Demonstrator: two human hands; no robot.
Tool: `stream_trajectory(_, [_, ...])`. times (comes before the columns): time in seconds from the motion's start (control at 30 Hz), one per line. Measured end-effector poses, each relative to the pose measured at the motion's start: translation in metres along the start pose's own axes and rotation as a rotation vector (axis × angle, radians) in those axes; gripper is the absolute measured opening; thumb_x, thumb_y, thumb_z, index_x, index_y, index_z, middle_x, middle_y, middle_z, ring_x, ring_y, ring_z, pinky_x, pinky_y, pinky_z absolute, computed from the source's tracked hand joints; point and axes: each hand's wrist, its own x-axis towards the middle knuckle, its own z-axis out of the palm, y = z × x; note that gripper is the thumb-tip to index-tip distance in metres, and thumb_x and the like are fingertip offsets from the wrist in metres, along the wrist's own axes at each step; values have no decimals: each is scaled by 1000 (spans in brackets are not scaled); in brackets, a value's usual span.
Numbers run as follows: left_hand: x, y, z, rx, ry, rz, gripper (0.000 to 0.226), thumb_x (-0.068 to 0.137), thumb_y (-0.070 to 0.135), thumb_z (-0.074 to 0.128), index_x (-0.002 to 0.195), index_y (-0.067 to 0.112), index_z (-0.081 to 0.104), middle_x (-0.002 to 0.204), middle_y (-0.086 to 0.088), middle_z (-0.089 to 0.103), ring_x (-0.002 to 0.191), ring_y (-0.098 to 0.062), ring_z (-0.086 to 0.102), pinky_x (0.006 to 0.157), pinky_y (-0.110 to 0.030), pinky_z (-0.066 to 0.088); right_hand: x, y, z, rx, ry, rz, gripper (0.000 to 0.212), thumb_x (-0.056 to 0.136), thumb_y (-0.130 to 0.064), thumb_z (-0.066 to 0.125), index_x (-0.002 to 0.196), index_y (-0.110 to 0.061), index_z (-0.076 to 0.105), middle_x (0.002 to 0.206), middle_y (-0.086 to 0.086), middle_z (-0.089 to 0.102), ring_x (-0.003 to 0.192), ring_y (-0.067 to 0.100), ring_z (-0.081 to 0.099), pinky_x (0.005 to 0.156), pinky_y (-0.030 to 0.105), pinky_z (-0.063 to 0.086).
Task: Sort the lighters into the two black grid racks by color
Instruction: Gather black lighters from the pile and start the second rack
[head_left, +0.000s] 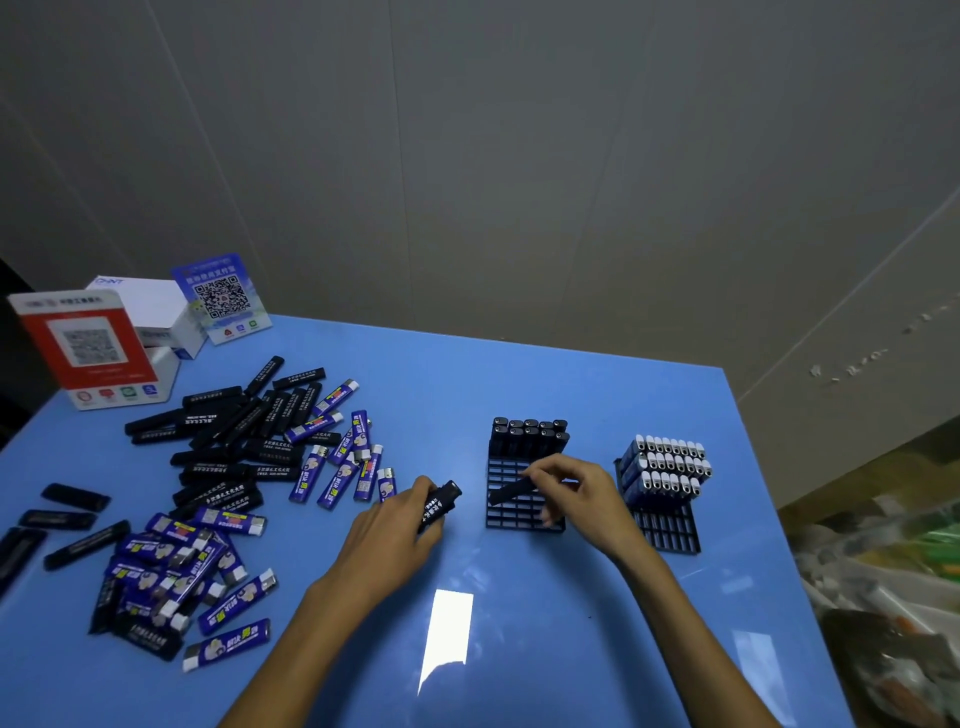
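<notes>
Pinching one black lighter (511, 491) over the rack (522, 514), right hand (582, 499); left hand (395, 535) grips another (439, 505).

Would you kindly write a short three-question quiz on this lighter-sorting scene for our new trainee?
1. True or false: the right rack holds black lighters.
2. What does the right hand hold, and over which rack?
3. Multiple choice: the left hand holds A) a blue lighter, B) a black lighter, C) nothing.

Key
1. False: the right rack holds blue lighters with silver tops; the black ones stand in the left rack.
2. A black lighter, held tilted over the left rack's open cells.
3. B.
</notes>
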Motion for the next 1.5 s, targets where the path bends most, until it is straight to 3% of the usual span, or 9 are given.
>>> stream_trajectory(0.13, [0,-3,-4,0,-7,7,14,97,33,46,108,23,43,84,9,53,69,-19,49,60,-32,37,9,7,2,-78,6,-32,12,85,-11,72,93,-19,70,58,-10,56,58,9,62,64,19,50])
stream_trajectory(0.23, [1,-5,-7,1,-12,15,14,98,34,45,107,24,42,88,10,53,68,-17,47,60,-31,35,13,9,6,-150,20,-69,14,85,-5,71,96,-13,70,62,-8,56,53,-1,53,60,11,45])
stream_trajectory(0.4, [2,-11,-7,-14,-29,21,14,98,35,45,108,26,42,94,8,60,71,-18,53,62,-32,40,24,16,15,-315,120,-207,13,83,-18,75,95,-16,73,79,-5,63,71,2,57,68,13,45])
stream_trajectory(0.53, [3,-15,-7,-20,-20,37,14,98,34,45,109,25,43,95,7,60,81,-22,59,62,-32,38,36,21,19,-347,149,-268,16,84,-14,73,100,-12,73,93,-2,64,86,10,63,81,21,51])
stream_trajectory(0.8, [7,-20,-5,-30,-20,39,16,98,35,44,111,24,43,96,6,62,80,-22,60,61,-31,35,49,22,30,-416,196,-262,16,87,-13,70,103,-16,68,94,-7,68,84,5,63,80,21,52])
stream_trajectory(1.17, [10,-24,-5,-33,-33,35,14,98,34,44,110,26,42,95,9,59,79,-19,59,62,-29,34,56,25,37,-467,225,-319,16,90,-12,66,106,-13,68,101,0,69,88,11,63,82,26,53])
stream_trajectory(1.33, [12,-24,-5,-35,-33,36,14,98,35,43,109,26,42,89,12,53,70,-14,49,61,-28,35,61,23,38,-481,216,-353,18,90,-12,67,107,-12,70,100,2,70,90,14,65,83,27,53])
stream_trajectory(1.5, [13,-23,-7,-34,-36,23,14,98,33,43,109,25,43,90,9,57,72,-17,53,61,-29,36,63,26,38,-510,215,-410,19,89,-11,67,108,-11,70,101,0,69,92,10,63,85,19,49])
